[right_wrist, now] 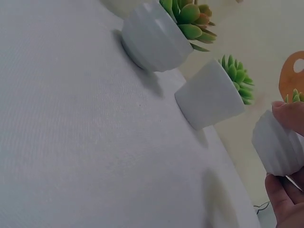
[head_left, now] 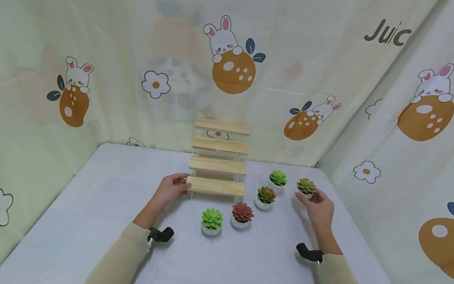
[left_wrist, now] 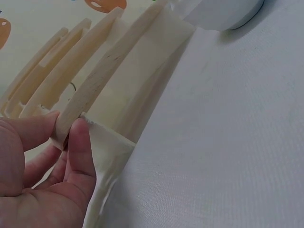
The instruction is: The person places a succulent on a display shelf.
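Observation:
A wooden tiered shelf [head_left: 216,186] with pale steps stands at the back middle. My left hand [head_left: 172,188] pinches the left end of its lowest board [left_wrist: 102,71] between thumb and fingers. On the right, my right hand [head_left: 320,207] holds a potted succulent [head_left: 306,186] with green-brown leaves. Its white pot [right_wrist: 278,145] is gripped between thumb and fingers, raised off the table with a shadow below. Nearest to that hand stand a bright green succulent [head_left: 278,178] and a brownish-green succulent [head_left: 266,195], both in white pots.
In front of the shelf stand a red succulent [head_left: 242,213] and another green succulent [head_left: 212,219], both potted in white. A white cloth covers the table [head_left: 88,221]. Behind and beside it hang curtains [head_left: 117,47] printed with rabbits and fruit.

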`<action>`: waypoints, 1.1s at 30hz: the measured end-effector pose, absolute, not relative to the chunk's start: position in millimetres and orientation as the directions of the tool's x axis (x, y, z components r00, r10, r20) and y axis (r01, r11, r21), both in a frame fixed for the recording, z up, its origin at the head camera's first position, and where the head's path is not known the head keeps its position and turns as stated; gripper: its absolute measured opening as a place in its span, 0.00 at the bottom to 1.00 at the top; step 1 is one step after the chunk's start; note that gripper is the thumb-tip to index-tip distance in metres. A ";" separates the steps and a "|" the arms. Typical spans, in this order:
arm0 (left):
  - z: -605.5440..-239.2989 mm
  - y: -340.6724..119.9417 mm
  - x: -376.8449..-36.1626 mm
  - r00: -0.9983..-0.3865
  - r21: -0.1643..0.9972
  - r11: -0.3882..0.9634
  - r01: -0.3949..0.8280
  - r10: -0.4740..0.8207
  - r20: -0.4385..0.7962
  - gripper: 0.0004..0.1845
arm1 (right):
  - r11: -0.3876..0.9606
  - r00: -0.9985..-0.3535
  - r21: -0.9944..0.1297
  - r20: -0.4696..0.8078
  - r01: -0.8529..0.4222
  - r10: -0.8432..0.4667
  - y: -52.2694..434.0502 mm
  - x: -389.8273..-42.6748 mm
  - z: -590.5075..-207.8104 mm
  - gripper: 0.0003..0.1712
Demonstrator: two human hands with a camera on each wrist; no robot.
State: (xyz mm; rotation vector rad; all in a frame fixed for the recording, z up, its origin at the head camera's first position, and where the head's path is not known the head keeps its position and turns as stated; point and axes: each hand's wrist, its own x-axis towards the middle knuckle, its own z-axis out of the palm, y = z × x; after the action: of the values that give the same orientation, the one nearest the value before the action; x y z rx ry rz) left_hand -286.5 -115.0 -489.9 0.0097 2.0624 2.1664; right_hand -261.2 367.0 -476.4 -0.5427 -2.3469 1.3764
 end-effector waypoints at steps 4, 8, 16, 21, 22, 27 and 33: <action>-490.0 -115.8 -287.8 -0.988 0.993 -0.033 -0.113 0.109 -0.109 0.26 | 0.474 -0.876 -0.873 0.138 0.112 0.461 361.5 -258.0 -465.9 0.45; -490.3 -116.4 -288.5 -0.988 0.993 -0.041 -0.111 0.111 -0.105 0.26 | 0.486 -0.888 -0.873 0.191 0.041 0.418 354.0 -256.2 -456.9 0.42; -490.5 -117.0 -289.1 -0.989 0.993 -0.040 -0.107 0.110 -0.102 0.26 | 0.441 -0.913 -0.897 0.203 -0.029 0.353 337.1 -257.0 -439.8 0.39; -491.0 -117.0 -289.6 -0.989 0.993 -0.044 -0.107 0.110 -0.102 0.25 | 0.444 -0.937 -0.895 0.189 -0.041 0.295 323.2 -258.4 -425.7 0.39; -490.9 -117.0 -289.6 -0.988 0.993 -0.044 -0.110 0.111 -0.104 0.25 | 0.444 -0.940 -0.895 0.191 -0.048 0.282 320.1 -259.2 -423.2 0.39; -490.1 -116.4 -290.1 -0.986 0.990 -0.037 -0.136 0.103 -0.131 0.26 | 0.468 -0.954 -0.880 0.203 -0.080 0.220 305.6 -264.0 -411.9 0.39; -490.8 -115.7 -290.1 -0.986 0.988 -0.059 -0.142 0.100 -0.136 0.25 | 0.489 -0.965 -0.866 0.206 -0.103 0.163 289.2 -270.9 -402.6 0.41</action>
State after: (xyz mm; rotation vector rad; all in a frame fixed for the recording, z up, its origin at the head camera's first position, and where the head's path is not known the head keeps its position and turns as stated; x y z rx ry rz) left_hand -290.1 -115.7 -490.8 -0.0458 2.0327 2.1720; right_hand -270.9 289.2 -402.6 -0.0509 -2.4761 1.4666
